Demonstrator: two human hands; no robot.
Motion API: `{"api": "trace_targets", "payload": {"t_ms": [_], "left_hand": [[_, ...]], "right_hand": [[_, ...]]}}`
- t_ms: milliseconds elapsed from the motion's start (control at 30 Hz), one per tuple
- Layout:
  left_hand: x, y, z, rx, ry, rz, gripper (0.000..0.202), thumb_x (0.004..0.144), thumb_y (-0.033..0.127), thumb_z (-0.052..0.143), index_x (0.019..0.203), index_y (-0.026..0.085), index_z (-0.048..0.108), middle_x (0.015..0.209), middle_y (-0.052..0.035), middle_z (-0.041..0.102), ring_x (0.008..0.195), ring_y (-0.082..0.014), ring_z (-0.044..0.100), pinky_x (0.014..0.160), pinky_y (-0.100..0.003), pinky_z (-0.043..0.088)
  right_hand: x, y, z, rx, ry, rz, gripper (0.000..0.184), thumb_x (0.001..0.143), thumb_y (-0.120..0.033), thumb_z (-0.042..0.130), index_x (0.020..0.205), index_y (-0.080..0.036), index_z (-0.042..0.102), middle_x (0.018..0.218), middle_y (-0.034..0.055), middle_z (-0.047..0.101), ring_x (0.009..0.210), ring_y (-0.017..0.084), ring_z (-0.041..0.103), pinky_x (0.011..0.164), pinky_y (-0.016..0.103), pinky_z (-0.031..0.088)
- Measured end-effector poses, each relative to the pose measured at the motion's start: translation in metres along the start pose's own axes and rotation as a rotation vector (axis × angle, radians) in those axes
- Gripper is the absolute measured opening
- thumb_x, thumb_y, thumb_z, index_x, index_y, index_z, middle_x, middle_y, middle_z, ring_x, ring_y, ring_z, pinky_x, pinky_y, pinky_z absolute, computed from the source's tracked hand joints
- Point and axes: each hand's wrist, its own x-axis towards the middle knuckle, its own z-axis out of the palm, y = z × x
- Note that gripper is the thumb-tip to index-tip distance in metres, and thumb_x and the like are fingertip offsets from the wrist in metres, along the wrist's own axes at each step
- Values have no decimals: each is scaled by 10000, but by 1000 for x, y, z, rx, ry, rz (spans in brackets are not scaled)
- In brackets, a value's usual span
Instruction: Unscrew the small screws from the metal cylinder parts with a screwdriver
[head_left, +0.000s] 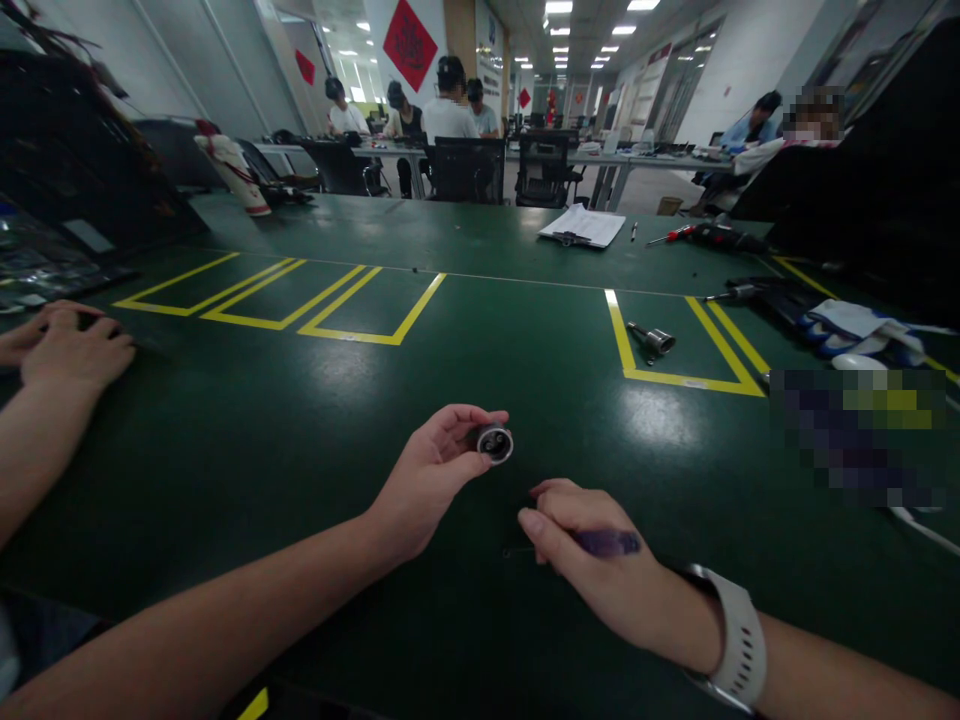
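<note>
My left hand (431, 470) is closed on a short round metal connector (495, 443), pinched between thumb and fingers. Its open end faces me, with small round details inside the ring. Lower and to the right, my right hand (589, 535) is curled around a small screwdriver (609, 543). The purple handle shows over the back of the hand, and a thin shaft points left; a tiny dark piece seems to sit at its tip. Within a yellow-taped area at the right lies another metal cylindrical part (655, 341) with a thin stem, a small bit beside it.
A co-worker's hands (71, 350) rest on the green table (330, 430) at the far left. A clipboard with papers (583, 227), a red-and-black power tool (712, 237), another black tool (757, 295) and gloves (862, 330) lie toward the back right. Yellow tape (352, 337) marks several areas.
</note>
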Motion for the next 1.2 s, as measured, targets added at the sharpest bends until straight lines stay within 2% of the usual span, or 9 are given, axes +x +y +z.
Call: {"api": "trace_targets", "payload": {"t_ms": [100,200,300,367,467,833,1200], "left_hand": [[0,-1,-1,37,2,22,275,701,74,645,957,154,583,1142,-60,641,1044,-195,597,952,-357,441],[0,-2,-1,84,-14,31,293,715,108,656,1001,157,615,1093,-48,668,993,-167,617,922,-311,462],[1,-1,-1,110,-33,28,313,718,135,666,1028,160,632,1034,-38,694,957,-154,631,881,-282,488],[0,0,0,119,-38,23,317,717,137,666,1033,156,640,1004,-36,704,933,-152,640,860,-274,501],[-2,1,1,139,-54,14,323,720,129,656,1042,151,647,988,-38,710,911,-150,648,842,-269,513],[-7,0,4,225,-127,44,314,746,133,618,1057,151,654,936,-39,720,844,-147,666,762,-252,543],[-7,-3,6,219,-62,47,299,692,97,646,987,136,679,929,-41,727,853,-158,678,800,-266,555]], "right_hand": [[-5,-1,2,-175,15,-231,302,893,-181,433,591,-192,428,553,-44,404,544,102,428,824,361,436],[-8,-2,-1,-253,91,-414,217,864,-125,438,658,-191,452,582,-29,433,573,114,441,843,385,446],[-8,-5,-7,-287,231,-516,172,838,-88,435,711,-182,503,601,-9,497,573,121,488,824,407,465],[-6,-7,-10,-314,305,-537,167,828,-81,438,729,-181,525,609,-3,517,573,124,505,805,416,476],[-4,-7,-12,-349,348,-539,171,823,-75,444,726,-184,534,614,-2,525,578,127,517,793,419,483],[0,-3,-10,-442,323,-577,145,840,-98,485,734,-174,546,628,12,553,608,133,518,811,403,471],[1,-3,-7,-454,325,-601,146,837,-100,498,711,-160,542,617,19,556,607,130,510,806,404,472]]}}
